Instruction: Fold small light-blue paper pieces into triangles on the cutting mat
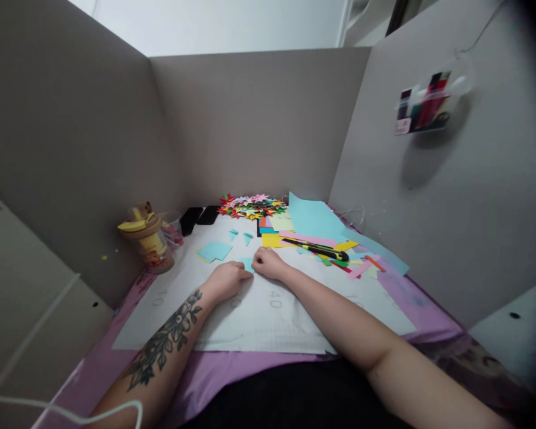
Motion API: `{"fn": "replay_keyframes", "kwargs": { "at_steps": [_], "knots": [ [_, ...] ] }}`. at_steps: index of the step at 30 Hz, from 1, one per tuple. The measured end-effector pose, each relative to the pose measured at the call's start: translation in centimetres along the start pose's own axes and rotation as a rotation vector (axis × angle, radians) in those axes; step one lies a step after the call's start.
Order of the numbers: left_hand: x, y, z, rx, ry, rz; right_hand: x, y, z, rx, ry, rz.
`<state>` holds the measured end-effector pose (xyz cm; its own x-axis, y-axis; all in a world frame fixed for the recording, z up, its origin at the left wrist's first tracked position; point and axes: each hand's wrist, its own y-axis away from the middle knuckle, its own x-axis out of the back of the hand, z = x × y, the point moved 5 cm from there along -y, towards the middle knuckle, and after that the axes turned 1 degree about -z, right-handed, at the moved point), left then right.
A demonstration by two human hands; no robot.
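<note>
A small light blue paper piece lies on the white sheet, between my hands. My left hand rests at its left edge, fingers close together and pointing right. My right hand is curled closed at its right side, with the fingertips pinching its edge. Beyond my hands are two small folded blue pieces. Left of them lies a stack of light blue squares with some yellow showing underneath.
Many colourful folded paper stars lie at the back. On the right are a black and yellow cutter, paper strips and large blue sheets. A cup and two black flat objects stand or lie on the left. Grey panels surround the table.
</note>
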<state>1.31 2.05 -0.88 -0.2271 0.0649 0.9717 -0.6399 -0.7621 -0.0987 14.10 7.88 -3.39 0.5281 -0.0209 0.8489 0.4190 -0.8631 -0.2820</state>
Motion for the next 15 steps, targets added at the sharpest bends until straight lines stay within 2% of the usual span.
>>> {"fn": "replay_keyframes", "kwargs": {
  "at_steps": [15],
  "knots": [
    [0.24,0.11,0.44,-0.046,-0.091,0.008,0.04,0.42,0.07,-0.014,-0.004,0.039]
  ]
}}
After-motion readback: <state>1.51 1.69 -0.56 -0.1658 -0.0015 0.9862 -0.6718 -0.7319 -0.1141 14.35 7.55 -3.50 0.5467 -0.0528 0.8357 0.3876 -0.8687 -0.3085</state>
